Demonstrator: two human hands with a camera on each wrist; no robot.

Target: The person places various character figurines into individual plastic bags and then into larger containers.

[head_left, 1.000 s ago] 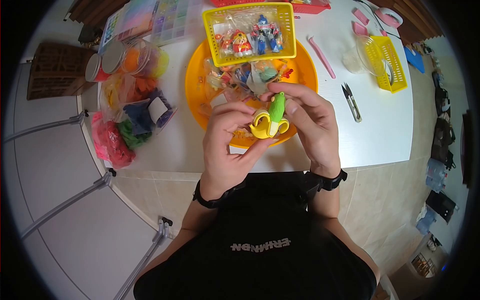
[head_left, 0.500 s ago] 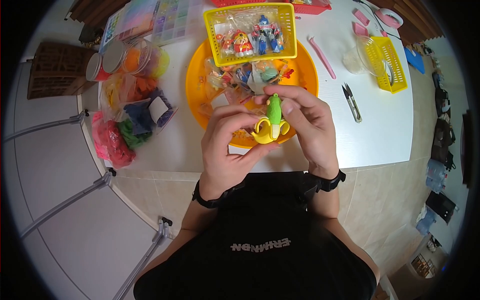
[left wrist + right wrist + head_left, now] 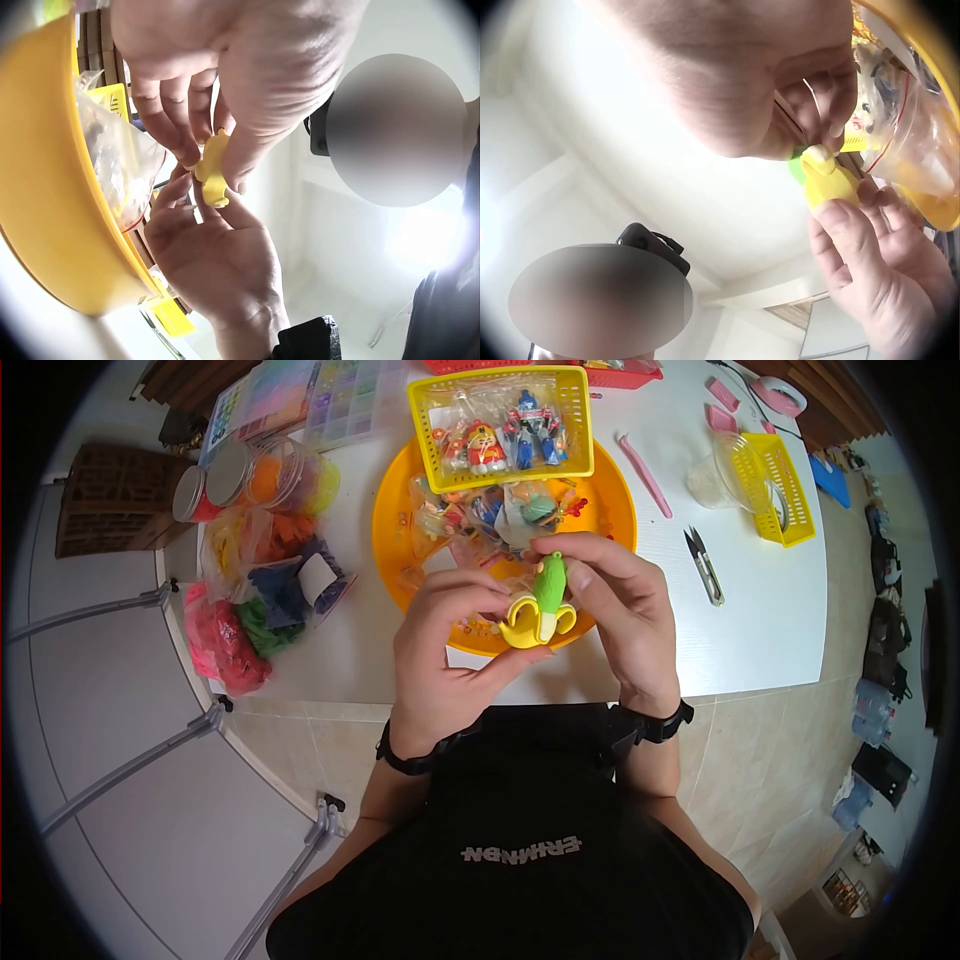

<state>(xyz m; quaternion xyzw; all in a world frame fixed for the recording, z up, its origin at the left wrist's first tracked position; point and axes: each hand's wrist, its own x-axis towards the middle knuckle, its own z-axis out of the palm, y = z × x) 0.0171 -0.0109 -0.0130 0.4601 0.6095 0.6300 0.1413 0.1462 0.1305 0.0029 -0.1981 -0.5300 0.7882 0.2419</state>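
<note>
A small toy, a green figure (image 3: 550,582) with a loop on top set in a yellow peeled banana (image 3: 522,628), is held between both hands above the orange tray's near part. The left hand (image 3: 445,650) pinches the yellow peel between thumb and fingers. At the green part, the right hand (image 3: 630,610) grips with thumb and forefinger. In the left wrist view the yellow piece (image 3: 213,169) sits between the fingertips of both hands. The right wrist view shows the yellow peel (image 3: 829,184), with a bit of green (image 3: 797,166) behind it.
The orange tray (image 3: 393,510) holds bagged trinkets; a yellow basket (image 3: 500,482) of bagged figures rests over its far side. Jars (image 3: 230,472) and colored bags (image 3: 275,595) lie left. At right are snips (image 3: 704,566), a pink tool (image 3: 645,475) and another yellow basket (image 3: 785,490).
The left hand has shifted slightly left and its wrist outward. The toy has tilted a little and stays between both hands; the right hand has barely moved.
</note>
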